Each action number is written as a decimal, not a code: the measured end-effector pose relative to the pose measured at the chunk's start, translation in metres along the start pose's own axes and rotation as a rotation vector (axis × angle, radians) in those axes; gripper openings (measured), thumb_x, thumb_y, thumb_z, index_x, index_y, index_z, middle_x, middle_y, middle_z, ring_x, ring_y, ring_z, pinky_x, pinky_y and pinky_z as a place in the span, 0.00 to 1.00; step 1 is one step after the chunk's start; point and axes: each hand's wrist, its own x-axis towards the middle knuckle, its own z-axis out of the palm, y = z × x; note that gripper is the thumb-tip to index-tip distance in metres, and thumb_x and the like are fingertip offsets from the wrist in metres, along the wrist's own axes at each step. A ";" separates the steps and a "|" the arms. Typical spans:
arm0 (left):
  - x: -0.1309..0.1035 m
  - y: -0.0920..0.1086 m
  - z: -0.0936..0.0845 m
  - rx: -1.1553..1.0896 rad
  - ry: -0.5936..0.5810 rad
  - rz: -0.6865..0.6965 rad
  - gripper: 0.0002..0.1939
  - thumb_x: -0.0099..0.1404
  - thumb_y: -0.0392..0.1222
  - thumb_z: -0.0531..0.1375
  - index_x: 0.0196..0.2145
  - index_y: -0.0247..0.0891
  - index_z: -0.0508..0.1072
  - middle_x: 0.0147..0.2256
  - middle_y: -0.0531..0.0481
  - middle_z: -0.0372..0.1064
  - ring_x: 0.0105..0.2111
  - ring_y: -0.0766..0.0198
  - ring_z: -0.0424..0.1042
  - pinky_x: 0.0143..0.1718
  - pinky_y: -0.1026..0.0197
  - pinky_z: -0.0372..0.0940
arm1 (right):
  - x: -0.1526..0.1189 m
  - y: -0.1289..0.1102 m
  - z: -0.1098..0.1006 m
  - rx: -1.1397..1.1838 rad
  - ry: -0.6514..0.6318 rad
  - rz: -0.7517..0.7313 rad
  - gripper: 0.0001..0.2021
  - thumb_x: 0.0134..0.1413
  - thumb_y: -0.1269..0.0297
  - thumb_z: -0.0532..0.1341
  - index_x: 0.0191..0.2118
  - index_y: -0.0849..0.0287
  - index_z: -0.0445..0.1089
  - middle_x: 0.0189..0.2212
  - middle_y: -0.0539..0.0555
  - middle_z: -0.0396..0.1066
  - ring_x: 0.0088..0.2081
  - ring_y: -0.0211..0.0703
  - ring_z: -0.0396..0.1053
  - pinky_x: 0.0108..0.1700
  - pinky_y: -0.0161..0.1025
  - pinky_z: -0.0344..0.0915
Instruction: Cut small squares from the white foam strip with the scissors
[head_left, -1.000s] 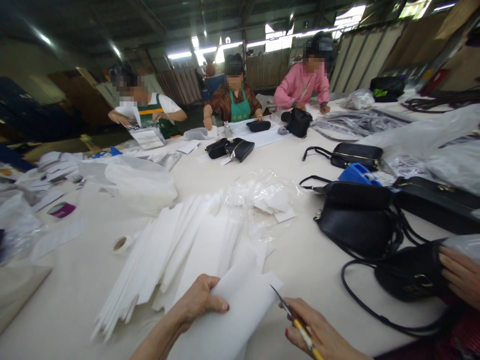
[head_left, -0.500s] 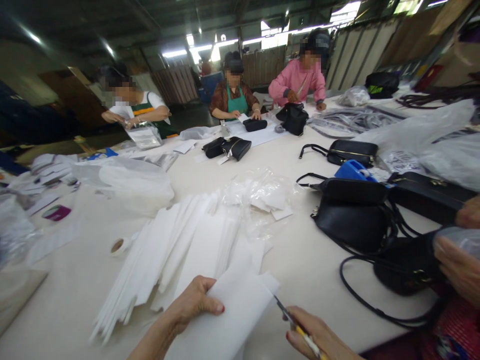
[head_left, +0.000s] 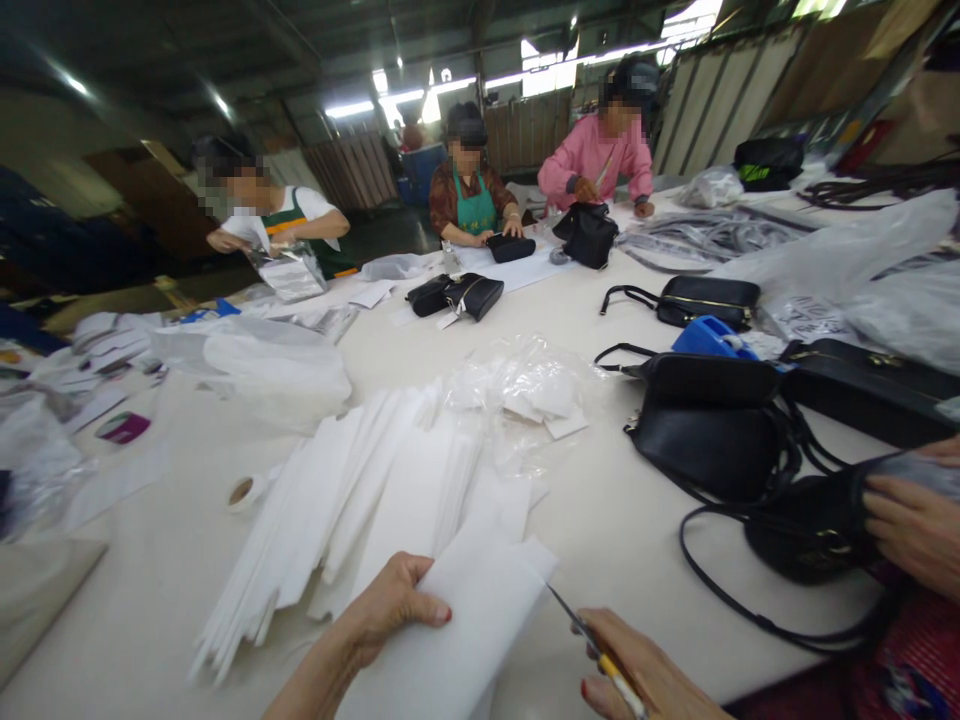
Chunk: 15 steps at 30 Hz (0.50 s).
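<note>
Head view: a small roll [head_left: 241, 492] lies on the tabletop [head_left: 607, 510], left of fanned white strips [head_left: 322, 500]. Near their lower end, the left hand [head_left: 401, 605] has its grip clamped on 1 white sheet [head_left: 465, 620], thumb on top. At the sheet's right edge sits the tip of a yellow-handled tool [head_left: 609, 665]; contact is unclear. The right hand [head_left: 637, 655] grips its handle, closed around it. Trimming seems the step in hand; next likely calls for steadying the sheet and aligning the blade
</note>
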 end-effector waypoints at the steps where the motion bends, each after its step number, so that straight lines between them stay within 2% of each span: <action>1: 0.000 -0.001 0.001 -0.002 0.002 0.003 0.15 0.33 0.38 0.68 0.25 0.32 0.76 0.21 0.48 0.73 0.22 0.58 0.71 0.22 0.62 0.63 | 0.000 0.000 0.000 0.001 0.002 0.004 0.20 0.52 0.46 0.49 0.40 0.57 0.61 0.35 0.54 0.62 0.35 0.43 0.61 0.42 0.42 0.60; 8: 0.002 -0.005 0.012 0.023 -0.015 0.006 0.15 0.34 0.37 0.67 0.26 0.31 0.77 0.22 0.48 0.74 0.20 0.59 0.71 0.21 0.63 0.64 | 0.002 0.009 0.002 -0.008 0.062 -0.038 0.24 0.48 0.41 0.53 0.41 0.57 0.62 0.34 0.52 0.63 0.34 0.42 0.61 0.39 0.39 0.61; 15: 0.006 -0.007 0.011 0.037 0.010 -0.005 0.15 0.35 0.37 0.67 0.26 0.31 0.77 0.21 0.47 0.74 0.20 0.59 0.71 0.21 0.63 0.64 | -0.003 0.012 0.003 0.003 0.064 -0.030 0.27 0.47 0.38 0.51 0.42 0.57 0.63 0.34 0.52 0.63 0.35 0.43 0.62 0.39 0.39 0.62</action>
